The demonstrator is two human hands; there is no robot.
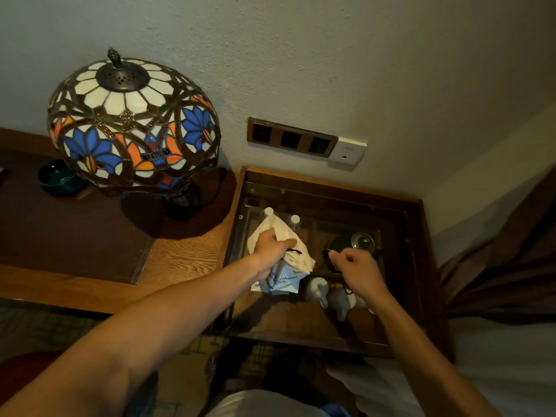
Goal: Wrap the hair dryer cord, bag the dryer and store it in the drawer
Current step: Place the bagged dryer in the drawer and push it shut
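Observation:
My left hand (pixel 272 246) grips the gathered neck of a cream cloth bag (pixel 296 260) above the glass-topped side table (pixel 301 320). A thin dark drawstring (pixel 294 251) comes out of the bag beside my thumb. My right hand (pixel 356 270) is a little to the right, fingers closed and pinching what looks like the string's other end. The hair dryer does not show; whether it is inside the bag I cannot tell. No drawer is in view. A white printed sheet or pouch (pixel 282 282) hangs just under the bag.
On the table stand two white-capped bottles (pixel 294 220), a dark kettle with a glass lid (pixel 362 242) and two pale ceramic pieces (pixel 319 289). A stained-glass lamp (pixel 132 124) and a teal bowl (pixel 58 179) occupy the desk at left. Wall sockets (pixel 290 136) sit behind, bedding at right.

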